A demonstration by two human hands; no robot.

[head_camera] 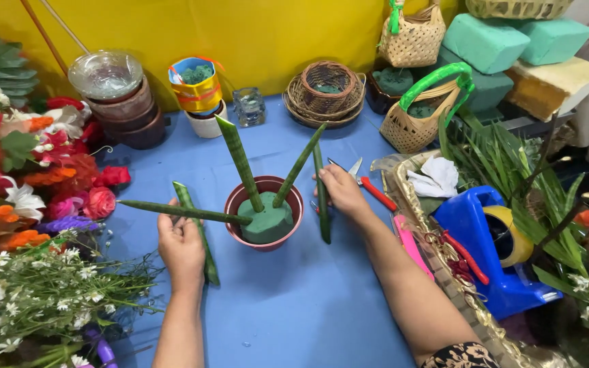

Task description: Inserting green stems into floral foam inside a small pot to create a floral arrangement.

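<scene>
Here a green stem [321,197], lengthwise away from the person, is grasped in the right hand [341,192], just right of the foam-filled pot [265,212], while another stem [198,232] is clasped by the left hand [180,247].

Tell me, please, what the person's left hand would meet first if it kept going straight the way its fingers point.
Probably the green spike lying sideways into the foam: the left hand already touches it at the fingertips. Beyond it lies bare blue table, then the stacked brown bowls. Depth is hard to judge.
</scene>
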